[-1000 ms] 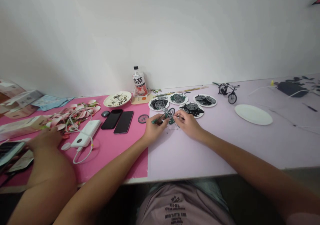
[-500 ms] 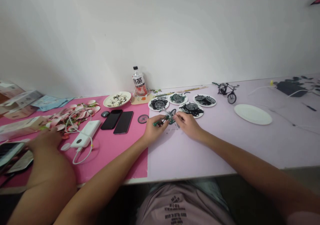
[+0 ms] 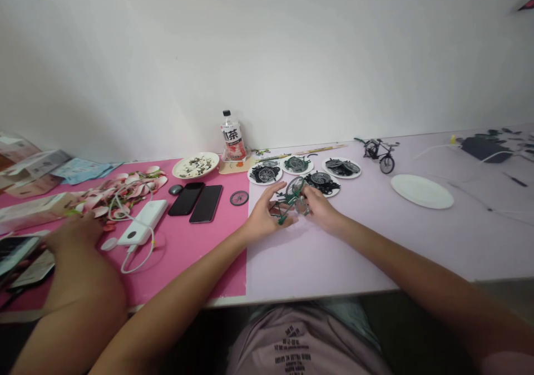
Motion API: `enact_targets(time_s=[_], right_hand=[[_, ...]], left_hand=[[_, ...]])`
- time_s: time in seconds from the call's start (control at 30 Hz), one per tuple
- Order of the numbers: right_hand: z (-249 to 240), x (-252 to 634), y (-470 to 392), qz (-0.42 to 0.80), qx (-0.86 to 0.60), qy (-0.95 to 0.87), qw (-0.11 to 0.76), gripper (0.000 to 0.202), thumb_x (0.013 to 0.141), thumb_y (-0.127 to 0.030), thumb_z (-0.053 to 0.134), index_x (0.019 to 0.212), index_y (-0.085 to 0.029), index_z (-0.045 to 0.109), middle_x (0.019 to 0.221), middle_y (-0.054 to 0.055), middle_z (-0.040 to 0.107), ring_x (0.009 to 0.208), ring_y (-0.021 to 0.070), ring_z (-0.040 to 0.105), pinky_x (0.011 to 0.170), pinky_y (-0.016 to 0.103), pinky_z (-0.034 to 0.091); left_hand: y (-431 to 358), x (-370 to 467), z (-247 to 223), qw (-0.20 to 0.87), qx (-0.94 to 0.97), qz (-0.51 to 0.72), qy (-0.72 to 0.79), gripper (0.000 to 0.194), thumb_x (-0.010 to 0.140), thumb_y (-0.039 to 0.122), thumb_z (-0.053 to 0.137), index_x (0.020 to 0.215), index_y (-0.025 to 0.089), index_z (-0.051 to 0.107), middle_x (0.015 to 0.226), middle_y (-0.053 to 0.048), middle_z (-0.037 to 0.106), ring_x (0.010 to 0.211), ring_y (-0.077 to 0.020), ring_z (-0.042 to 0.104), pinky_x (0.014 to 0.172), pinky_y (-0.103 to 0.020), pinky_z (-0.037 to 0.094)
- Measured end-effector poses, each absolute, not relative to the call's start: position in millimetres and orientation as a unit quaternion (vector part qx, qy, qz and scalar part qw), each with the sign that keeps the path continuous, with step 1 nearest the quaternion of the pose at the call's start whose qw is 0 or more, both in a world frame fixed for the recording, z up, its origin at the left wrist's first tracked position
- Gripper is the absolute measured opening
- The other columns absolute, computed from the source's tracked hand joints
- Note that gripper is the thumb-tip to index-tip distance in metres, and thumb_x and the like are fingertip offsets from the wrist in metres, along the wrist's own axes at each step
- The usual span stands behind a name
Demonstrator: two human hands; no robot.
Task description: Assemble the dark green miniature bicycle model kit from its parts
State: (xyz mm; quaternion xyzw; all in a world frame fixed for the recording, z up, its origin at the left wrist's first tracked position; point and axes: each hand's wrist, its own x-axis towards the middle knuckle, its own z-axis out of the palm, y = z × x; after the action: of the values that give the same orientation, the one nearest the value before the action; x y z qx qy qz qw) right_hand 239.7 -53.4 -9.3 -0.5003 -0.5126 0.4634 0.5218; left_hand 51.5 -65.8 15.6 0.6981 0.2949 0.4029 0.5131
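A small green model bicycle (image 3: 288, 201) with a wheel on it is between my two hands, above the lilac part of the table. My right hand (image 3: 319, 208) grips it from the right, fingers near the wheel. Around its left side my left hand (image 3: 262, 216) is spread, thumb and fingers apart, and the model's left end lies between them. Just beyond are white plates of dark bicycle parts, among them a left plate (image 3: 265, 172) and one partly behind my right hand (image 3: 320, 183). A loose black wheel (image 3: 239, 198) lies on the pink part.
An assembled black bicycle (image 3: 379, 155) and a bare white plate (image 3: 422, 191) are at the right. Leftward are two phones (image 3: 206, 203), a bowl (image 3: 196, 166), a bottle (image 3: 232, 136), a white power bank (image 3: 143, 223) and pink petals. Another person's arm (image 3: 83, 275) rests far left.
The model has been turned, so its green frame and wheel show more. My left hand's fingers have opened out from their closed hold. My right hand has shifted slightly right.
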Motion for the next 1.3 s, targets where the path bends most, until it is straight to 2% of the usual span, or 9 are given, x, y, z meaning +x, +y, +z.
enact_targets(time_s=[0.1, 0.17, 0.27, 0.4, 0.5, 0.6, 0.87, 1.1, 1.3], right_hand=[[-3, 238, -56, 0.556, -0.495, -0.378, 0.55, 0.036, 0.08, -0.055, 0.068, 0.084, -0.024, 0.051, 0.066, -0.005, 0.056, 0.056, 0.0114, 0.055, 0.048, 0.019, 0.038], [0, 238, -57, 0.577, -0.485, -0.348, 0.557, 0.036, 0.077, -0.052, 0.073, 0.084, -0.024, 0.052, 0.066, -0.006, 0.055, 0.055, 0.0105, 0.053, 0.047, 0.019, 0.037], [2, 239, -57, 0.584, -0.469, -0.364, 0.553, 0.036, 0.078, -0.052, 0.074, 0.085, -0.024, 0.053, 0.066, -0.005, 0.056, 0.053, 0.0109, 0.05, 0.045, 0.02, 0.033], [2, 237, -60, 0.584, -0.466, -0.411, 0.523, 0.039, 0.079, -0.056, 0.073, 0.081, -0.023, 0.053, 0.059, -0.005, 0.051, 0.049, 0.0103, 0.044, 0.044, 0.02, 0.029], [5, 235, -65, 0.601, -0.46, -0.45, 0.474, 0.041, 0.077, -0.058, 0.073, 0.081, -0.022, 0.055, 0.057, -0.006, 0.05, 0.047, 0.0091, 0.04, 0.043, 0.02, 0.027], [8, 233, -71, 0.617, -0.458, -0.473, 0.432, 0.043, 0.076, -0.059, 0.073, 0.085, -0.02, 0.057, 0.059, -0.005, 0.052, 0.048, 0.0088, 0.041, 0.044, 0.02, 0.029], [10, 238, -70, 0.671, -0.417, -0.461, 0.405, 0.043, 0.075, -0.051, 0.075, 0.073, -0.022, 0.043, 0.053, -0.011, 0.03, 0.044, 0.0049, 0.02, 0.043, 0.019, 0.019], [5, 239, -69, 0.669, -0.43, -0.455, 0.4, 0.032, 0.071, -0.034, 0.073, 0.073, -0.022, 0.043, 0.056, -0.01, 0.032, 0.046, 0.0047, 0.021, 0.044, 0.018, 0.016], [0, 241, -63, 0.713, -0.385, -0.426, 0.403, 0.031, 0.075, -0.043, 0.069, 0.075, -0.022, 0.046, 0.055, -0.011, 0.024, 0.046, 0.0059, 0.017, 0.044, 0.018, 0.014]], left_hand=[[-61, 47, 16, 0.567, 0.693, 0.359, 0.263, 0.105, 0.065, 0.016, 0.084, 0.157, 0.03, 0.035, 0.163, -0.02, 0.033, 0.109, -0.0239, 0.068, 0.083, -0.03, 0.053], [-55, 43, 14, 0.609, 0.682, 0.336, 0.225, 0.103, 0.064, 0.012, 0.076, 0.156, 0.033, 0.037, 0.163, -0.017, 0.033, 0.112, -0.0249, 0.065, 0.08, -0.029, 0.052], [-47, 43, 7, 0.685, 0.621, 0.335, 0.18, 0.091, 0.063, 0.017, 0.065, 0.151, 0.029, 0.044, 0.143, -0.013, 0.053, 0.102, -0.0234, 0.067, 0.077, -0.03, 0.053], [-44, 48, 2, 0.679, 0.586, 0.366, 0.249, 0.085, 0.071, 0.026, 0.07, 0.15, 0.024, 0.039, 0.116, -0.008, 0.062, 0.083, -0.0188, 0.069, 0.066, -0.028, 0.051], [-47, 51, 4, 0.635, 0.606, 0.365, 0.311, 0.073, 0.08, 0.043, 0.077, 0.139, 0.018, 0.045, 0.086, 0.0, 0.063, 0.059, -0.0114, 0.062, 0.052, -0.021, 0.041], [-51, 52, 9, 0.616, 0.631, 0.348, 0.318, 0.064, 0.077, 0.058, 0.08, 0.118, 0.016, 0.053, 0.071, 0.004, 0.059, 0.047, -0.0058, 0.05, 0.046, -0.018, 0.033], [-55, 53, 15, 0.639, 0.623, 0.348, 0.287, 0.071, 0.07, 0.06, 0.086, 0.115, 0.017, 0.053, 0.061, 0.01, 0.052, 0.042, -0.002, 0.032, 0.044, -0.018, 0.025], [-58, 52, 19, 0.629, 0.627, 0.35, 0.297, 0.074, 0.067, 0.06, 0.087, 0.116, 0.017, 0.053, 0.067, 0.005, 0.062, 0.044, -0.0021, 0.035, 0.045, -0.018, 0.024], [-57, 53, 19, 0.614, 0.623, 0.368, 0.316, 0.078, 0.065, 0.06, 0.088, 0.118, 0.016, 0.053, 0.066, 0.005, 0.063, 0.047, -0.0041, 0.043, 0.049, -0.019, 0.029]])
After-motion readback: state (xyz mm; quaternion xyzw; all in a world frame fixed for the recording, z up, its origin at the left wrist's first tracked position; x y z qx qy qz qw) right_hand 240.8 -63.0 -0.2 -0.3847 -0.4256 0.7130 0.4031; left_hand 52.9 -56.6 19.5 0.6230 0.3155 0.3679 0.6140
